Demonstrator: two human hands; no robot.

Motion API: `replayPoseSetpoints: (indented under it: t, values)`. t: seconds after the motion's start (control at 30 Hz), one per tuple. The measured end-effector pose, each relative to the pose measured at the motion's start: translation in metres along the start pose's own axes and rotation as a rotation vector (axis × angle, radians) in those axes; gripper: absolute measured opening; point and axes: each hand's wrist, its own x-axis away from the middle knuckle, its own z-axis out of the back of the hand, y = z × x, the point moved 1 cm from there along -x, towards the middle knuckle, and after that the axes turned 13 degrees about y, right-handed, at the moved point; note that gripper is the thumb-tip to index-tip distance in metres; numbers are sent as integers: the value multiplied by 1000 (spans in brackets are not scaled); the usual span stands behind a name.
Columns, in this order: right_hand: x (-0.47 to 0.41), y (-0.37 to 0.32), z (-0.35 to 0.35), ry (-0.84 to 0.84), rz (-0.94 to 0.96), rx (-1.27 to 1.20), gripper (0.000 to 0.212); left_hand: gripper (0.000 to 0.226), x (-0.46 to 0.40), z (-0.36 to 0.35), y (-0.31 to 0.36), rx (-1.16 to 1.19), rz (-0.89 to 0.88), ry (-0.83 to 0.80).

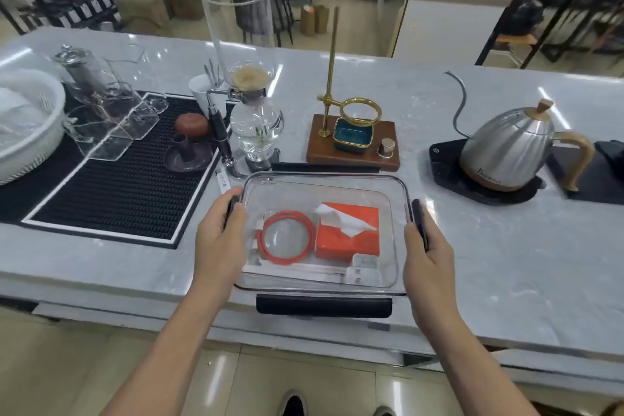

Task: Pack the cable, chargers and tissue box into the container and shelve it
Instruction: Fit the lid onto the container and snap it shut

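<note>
Between the two hands sits the clear container (pixel 322 179). Left hand (pixel 221 240) and right hand (pixel 427 258) each grip a side. Inside lie the red cable (pixel 287 235), orange tissue box (pixel 347 233) and white chargers (pixel 363 268).

Only blurred, unreadable lettering shows, low on the kettle (pixel 506 149).
</note>
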Motion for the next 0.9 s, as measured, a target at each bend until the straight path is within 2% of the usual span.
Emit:
replayPoseSetpoints:
  t: [0.9]
  values:
    - [-12,31,-19,37,-124,120,41,28,-41,-11,-32,-141,-26,-157]
